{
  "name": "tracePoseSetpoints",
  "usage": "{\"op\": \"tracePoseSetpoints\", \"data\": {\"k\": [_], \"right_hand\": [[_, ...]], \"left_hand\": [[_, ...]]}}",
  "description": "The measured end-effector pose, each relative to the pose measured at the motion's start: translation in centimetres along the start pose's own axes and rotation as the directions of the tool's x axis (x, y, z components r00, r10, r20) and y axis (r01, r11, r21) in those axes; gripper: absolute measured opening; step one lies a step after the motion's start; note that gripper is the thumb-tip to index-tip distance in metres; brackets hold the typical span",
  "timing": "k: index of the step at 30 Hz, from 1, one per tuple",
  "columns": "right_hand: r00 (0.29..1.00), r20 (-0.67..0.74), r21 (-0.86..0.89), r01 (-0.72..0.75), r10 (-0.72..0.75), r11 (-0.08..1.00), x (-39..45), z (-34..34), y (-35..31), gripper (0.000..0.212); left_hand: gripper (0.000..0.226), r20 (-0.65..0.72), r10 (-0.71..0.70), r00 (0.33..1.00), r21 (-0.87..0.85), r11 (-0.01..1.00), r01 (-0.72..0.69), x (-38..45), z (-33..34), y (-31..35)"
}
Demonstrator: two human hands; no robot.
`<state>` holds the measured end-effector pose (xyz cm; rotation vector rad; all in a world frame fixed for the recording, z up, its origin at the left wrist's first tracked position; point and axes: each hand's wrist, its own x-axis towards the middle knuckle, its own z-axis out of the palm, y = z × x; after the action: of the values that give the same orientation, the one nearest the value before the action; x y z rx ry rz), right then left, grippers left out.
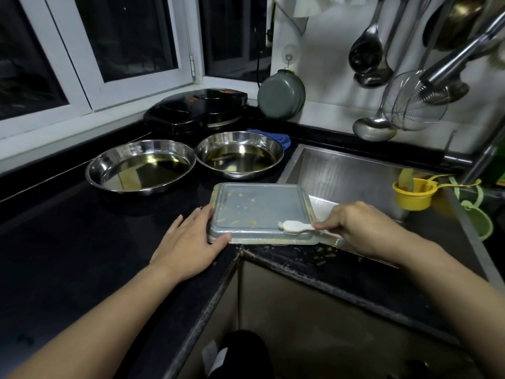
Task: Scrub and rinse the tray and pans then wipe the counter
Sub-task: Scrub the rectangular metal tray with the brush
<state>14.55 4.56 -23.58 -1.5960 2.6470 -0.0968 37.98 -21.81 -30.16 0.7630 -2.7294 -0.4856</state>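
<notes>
Black stone tabletop (68, 242) wraps a kitchen corner under white-framed windows, with a steel sink (341, 173) set into it on the right. Grey square tray (259, 212) sits at the tabletop's corner, its right edge hanging over the sink; yellow food bits are scattered on its surface. Left hand (188, 242) lies flat on the tabletop, fingers straight, thumb and fingertips touching the tray's left and near-left edges. Right hand (363, 228) pinches the handle of a small white scraper (296, 227), whose head rests on the tray near its front right corner. Two round steel pans (140, 166) (240, 154) stand side by side on the tabletop behind the tray, almost touching, each with a dark oily film in the bottom. Blue cloth (276, 138) lies just behind the right pan. Black electric griddle (196, 109) sits closed in the far corner; a grey pot (281, 95) hangs on a wall hook beside it. Ladles and a wire skimmer (415, 102) hang on the white wall above the sink. Yellow cup (412, 194) rests at the sink's right rim.
</notes>
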Motion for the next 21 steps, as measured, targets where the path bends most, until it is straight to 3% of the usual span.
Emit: {"op": "tracePoseSetpoints", "data": {"k": [5, 9, 16, 19, 21], "right_hand": [[0.999, -0.038, -0.012, -0.001, 0.001, 1.000, -1.8, -0.1, 1.2, 0.041], [0.985, -0.083, -0.055, 0.145, -0.149, 0.988, 0.8, 0.6, -3.7, 0.033], [0.953, -0.124, -0.238, 0.242, -0.276, 0.941, 5.0, 0.4, -13.6, 0.030], [0.956, -0.087, -0.265, 0.249, -0.280, 0.931, 3.9, -0.3, -11.8, 0.033], [0.980, -0.030, -0.237, 0.185, -0.197, 0.954, 2.7, -0.9, -8.7, 0.039]], "left_hand": [[0.080, 0.010, 0.002, 1.000, 0.021, 1.000, -0.002, 0.2, 0.4, 0.1], [0.082, 0.033, -0.001, 0.999, 0.020, 1.000, 0.000, 0.1, 0.1, 0.2], [0.102, 0.078, -0.023, 0.997, -0.022, 0.999, 0.024, 0.0, -0.1, 0.3], [0.110, 0.104, -0.017, 0.994, -0.075, 0.997, 0.025, 0.1, -0.5, 0.2], [0.113, 0.116, -0.005, 0.993, -0.099, 0.995, 0.017, 0.2, -0.6, 0.2]]}}
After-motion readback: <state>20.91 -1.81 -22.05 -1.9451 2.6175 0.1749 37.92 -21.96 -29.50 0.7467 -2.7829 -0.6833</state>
